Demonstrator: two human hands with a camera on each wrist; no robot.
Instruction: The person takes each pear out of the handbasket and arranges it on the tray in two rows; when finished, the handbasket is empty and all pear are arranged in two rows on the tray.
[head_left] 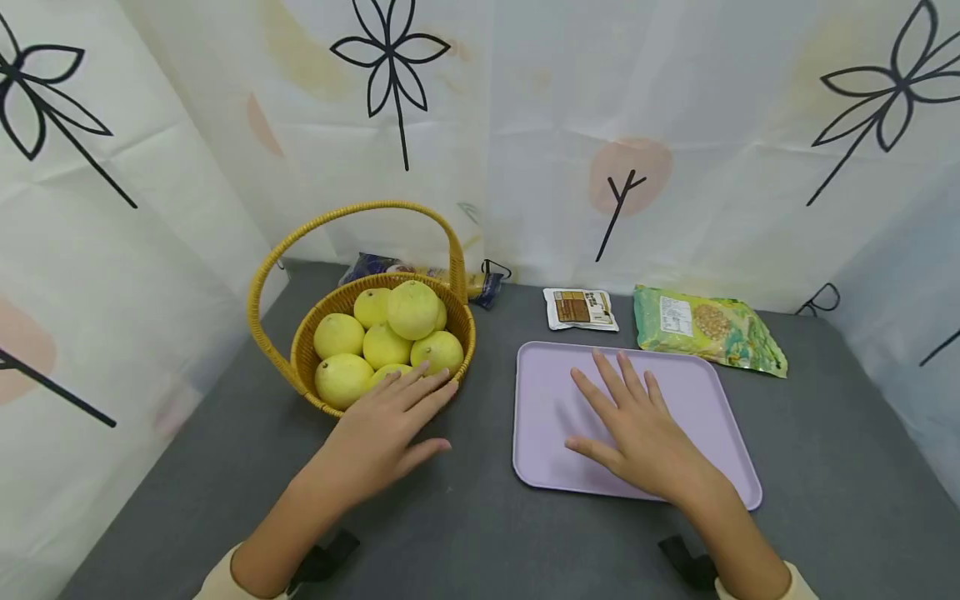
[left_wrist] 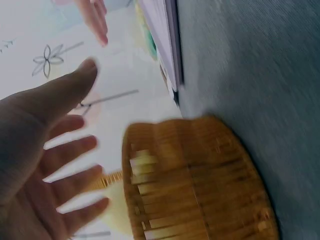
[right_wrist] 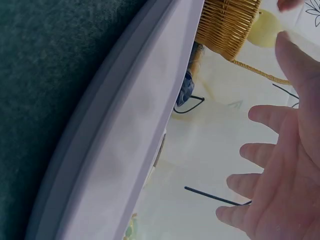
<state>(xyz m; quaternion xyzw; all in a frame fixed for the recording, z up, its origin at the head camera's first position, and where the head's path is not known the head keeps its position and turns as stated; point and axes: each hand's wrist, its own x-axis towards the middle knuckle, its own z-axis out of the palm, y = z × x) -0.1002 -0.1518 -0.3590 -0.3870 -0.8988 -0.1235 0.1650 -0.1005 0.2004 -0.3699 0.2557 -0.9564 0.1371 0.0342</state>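
A wicker basket [head_left: 300, 354] with a tall arched handle holds several round yellow-green fruits [head_left: 343, 379], perhaps pomelos or melons. In front of its near rim hovers my left hand [head_left: 386, 433], fingers spread and holding nothing. The left wrist view shows that hand [left_wrist: 45, 165] apart from the basket's woven side [left_wrist: 195, 185]. A pale purple tray [head_left: 547, 417] lies flat to the right of the basket. Over it my right hand [head_left: 645, 433] is held with fingers spread and nothing in them. In the right wrist view the same hand [right_wrist: 285, 170] stays clear above the tray [right_wrist: 135, 110].
Behind the tray lie a small white-and-brown packet [head_left: 581, 309] and a green-and-yellow bag [head_left: 705, 329]. A dark blue and yellow package [head_left: 487, 287] is partly hidden behind the basket. A white patterned curtain [head_left: 540, 183] hangs around the grey tabletop [head_left: 480, 533].
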